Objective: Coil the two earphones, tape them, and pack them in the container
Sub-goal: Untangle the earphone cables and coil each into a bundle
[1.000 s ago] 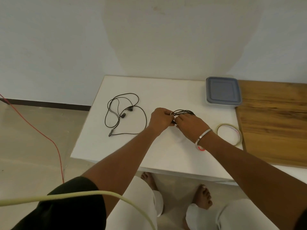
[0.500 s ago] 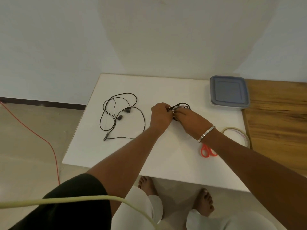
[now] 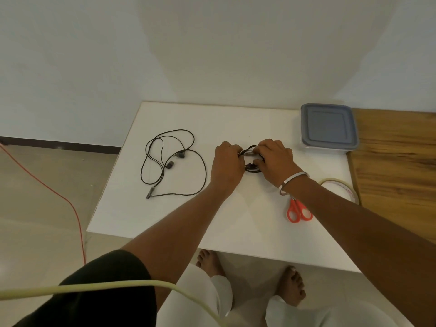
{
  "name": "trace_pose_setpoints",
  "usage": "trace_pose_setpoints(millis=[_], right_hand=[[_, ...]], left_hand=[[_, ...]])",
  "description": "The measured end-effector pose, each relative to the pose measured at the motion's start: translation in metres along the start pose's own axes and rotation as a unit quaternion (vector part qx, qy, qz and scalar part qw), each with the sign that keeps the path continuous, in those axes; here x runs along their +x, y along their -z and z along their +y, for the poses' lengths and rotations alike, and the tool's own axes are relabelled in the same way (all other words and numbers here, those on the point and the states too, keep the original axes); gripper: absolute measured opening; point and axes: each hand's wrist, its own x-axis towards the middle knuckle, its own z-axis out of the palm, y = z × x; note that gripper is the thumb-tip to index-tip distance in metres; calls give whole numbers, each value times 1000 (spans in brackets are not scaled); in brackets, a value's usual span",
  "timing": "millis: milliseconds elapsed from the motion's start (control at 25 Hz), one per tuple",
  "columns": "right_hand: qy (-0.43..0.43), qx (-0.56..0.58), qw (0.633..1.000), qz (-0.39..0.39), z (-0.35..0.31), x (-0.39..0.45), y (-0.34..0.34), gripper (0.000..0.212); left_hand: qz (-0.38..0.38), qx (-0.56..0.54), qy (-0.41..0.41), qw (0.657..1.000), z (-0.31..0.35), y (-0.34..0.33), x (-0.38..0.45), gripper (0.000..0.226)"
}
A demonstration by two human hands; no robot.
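A small black coiled earphone (image 3: pixel 251 161) lies on the white table (image 3: pixel 236 220) between my two hands. My left hand (image 3: pixel 227 161) grips its left side with curled fingers. My right hand (image 3: pixel 274 159) pinches its right side, and a pale strip of tape crosses the coil's top. The second black earphone (image 3: pixel 173 164) lies loose and uncoiled on the table's left part. A container with a grey-blue lid (image 3: pixel 328 127) stands shut at the table's back right. A tape roll (image 3: pixel 342 188) lies by my right forearm.
Orange-handled scissors (image 3: pixel 298 211) lie beside my right forearm near the table's front. A wooden surface (image 3: pixel 396 166) adjoins the table on the right. A red cable (image 3: pixel 59 197) runs over the floor at left. A pale cord (image 3: pixel 118 285) crosses the bottom of the view.
The view has shifted, showing the scissors that my right arm hid. My right hand has turned over the coil's right side, and more of the coil shows between the hands.
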Motion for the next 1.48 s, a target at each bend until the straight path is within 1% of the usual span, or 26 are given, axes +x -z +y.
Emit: trace_pose_setpoints(millis=[80, 120, 200, 280, 360, 440, 520, 640, 800, 920, 1000, 1160, 1280, 1480], right_hand=[[15, 5, 1000, -17, 2, -1, -1, 32], [21, 4, 1000, -21, 3, -2, -2, 33], [34, 3, 999, -25, 5, -4, -2, 35], [45, 5, 999, -25, 6, -7, -2, 36], [57, 7, 998, -19, 7, -9, -1, 34], [73, -22, 997, -18, 7, -11, -1, 27], [76, -26, 997, -4, 8, -12, -1, 18], [47, 31, 998, 22, 6, -10, -1, 15], [35, -13, 999, 12, 6, -2, -3, 14], [44, -37, 998, 25, 5, 0, -5, 19], [31, -50, 998, 38, 4, 3, -5, 21], [-11, -9, 999, 29, 6, 11, 0, 15], [-9, -11, 1000, 21, 8, 13, 3, 15], [-24, -2, 999, 33, 3, 15, 4, 17]], left_hand=[[7, -28, -10, 1000, -3, -2, -3, 29], [16, -43, -21, 999, -5, -3, -4, 30], [25, -49, -56, 997, -6, -4, -5, 23], [7, -17, -89, 996, -9, -5, -5, 17], [-8, 35, -109, 993, -12, -5, -5, 20], [-4, 83, -124, 989, -15, -3, -7, 23], [1, 100, -135, 986, -17, -3, -11, 24], [6, 100, -125, 987, -16, -5, -14, 25], [17, 100, -124, 987, -17, -8, -15, 24], [26, 96, -114, 988, -17, -11, -14, 23], [25, 87, -102, 991, -14, -13, -12, 25], [19, 76, -93, 993, -10, -17, -8, 26], [23, 54, -75, 995, -8, -17, -7, 22], [28, 16, -65, 997, -4, -14, -8, 20]])
